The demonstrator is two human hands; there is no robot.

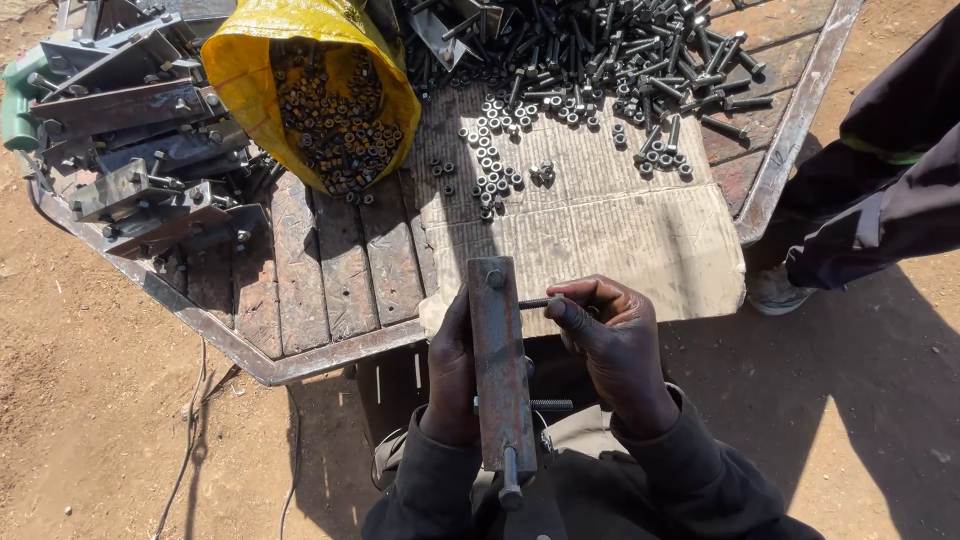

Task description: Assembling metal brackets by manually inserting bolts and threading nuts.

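Head view: the left hand [450, 375] grips one rusty metal bar [500, 365], long axis pointing away from the body, just off the near edge of the surface [320, 290]. The right hand [615, 345] pinches one bolt [535, 303] in its fingers [575, 295], lying crosswise, tip touching the bar's right side; two more bolts already sit in the bar

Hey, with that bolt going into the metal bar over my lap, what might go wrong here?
The bolt is only pinched by the right hand at the side of the bar, so it may slip and drop to the dirt. The left hand alone steadies the bar, which might tip. The yellow bag lies open near the table edge; nuts might spill.
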